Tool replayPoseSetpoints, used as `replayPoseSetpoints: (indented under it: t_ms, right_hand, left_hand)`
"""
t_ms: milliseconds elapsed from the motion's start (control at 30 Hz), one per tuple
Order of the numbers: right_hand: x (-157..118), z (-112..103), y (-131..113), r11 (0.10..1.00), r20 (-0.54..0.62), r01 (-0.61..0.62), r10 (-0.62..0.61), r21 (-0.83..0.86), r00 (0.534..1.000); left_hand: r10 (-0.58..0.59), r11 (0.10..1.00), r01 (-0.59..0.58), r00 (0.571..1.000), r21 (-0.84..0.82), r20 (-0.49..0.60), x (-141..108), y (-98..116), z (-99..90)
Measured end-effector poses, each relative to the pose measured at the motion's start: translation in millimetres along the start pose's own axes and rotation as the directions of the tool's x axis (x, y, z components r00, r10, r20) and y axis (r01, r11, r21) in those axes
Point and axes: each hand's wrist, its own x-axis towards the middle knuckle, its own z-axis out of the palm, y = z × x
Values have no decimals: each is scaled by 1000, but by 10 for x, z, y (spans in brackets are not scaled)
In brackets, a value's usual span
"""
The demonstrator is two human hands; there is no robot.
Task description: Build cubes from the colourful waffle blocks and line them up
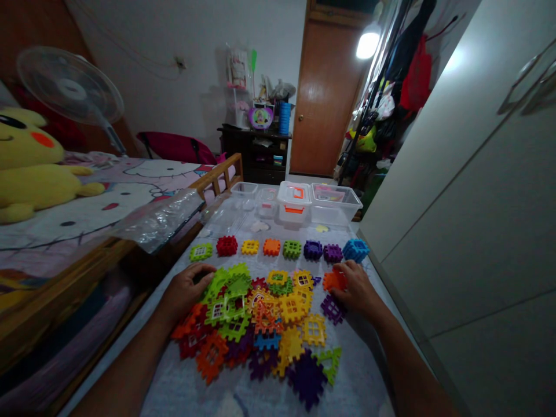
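At the left edge of a mixed pile of toothed plastic building pieces, my left hand rests beside the lime green pieces. Its thumb and fingers are apart, and I see nothing held in it. My right hand has thumb and fingers around an orange building piece at the pile's right side. Just below that lies a purple window piece. Beyond the pile runs a row of small colour-sorted stacks, among them red, green and blue.
Clear plastic boxes stand at the table's far end, one with a lidded orange clasp and an open one beside it. To the left is a wooden bed rail with plastic wrap near it. A white cabinet borders the right side.
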Motion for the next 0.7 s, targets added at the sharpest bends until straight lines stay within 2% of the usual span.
replayPoseSetpoints:
  t_ms: [233,433,700]
  right_hand:
    - [18,40,-53,998,21,58,-59,31,998]
    - [20,100,-34,999,64,35,-34,-21,997]
    - [9,71,1,999,51,27,-29,39,998]
  left_hand:
    - [20,1000,-20,1000,5,-5,3,-17,5]
    - [20,1000,-20,1000,12,-9,8,-14,1]
    - [30,999,-30,1000,16,0,3,-14,-5]
